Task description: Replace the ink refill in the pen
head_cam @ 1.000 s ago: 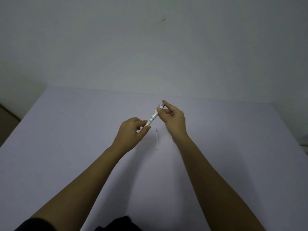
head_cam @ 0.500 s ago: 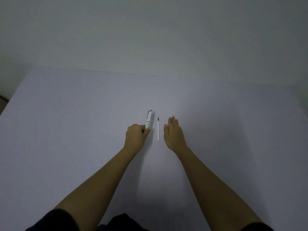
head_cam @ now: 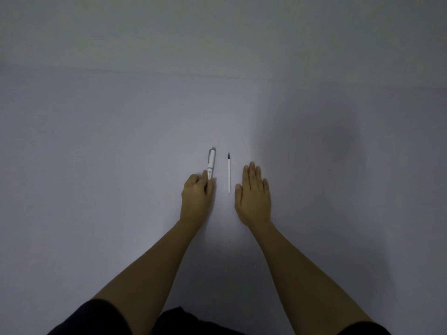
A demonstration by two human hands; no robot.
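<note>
A white pen (head_cam: 211, 162) with a grey clip lies on the pale table (head_cam: 96, 165), pointing away from me. My left hand (head_cam: 197, 198) rests on the table with its fingers curled around the pen's near end. A thin white ink refill (head_cam: 229, 172) with a dark tip lies just right of the pen, parallel to it and untouched. My right hand (head_cam: 254, 194) lies flat, palm down, just right of the refill, holding nothing.
The table's far edge (head_cam: 217, 74) meets a plain wall. Dark clothing (head_cam: 183, 320) shows at the bottom of the view between my forearms.
Both hands held the pen above the table a second ago. My left hand has brought it down beside the refill, and my right hand has let go and lies flat.
</note>
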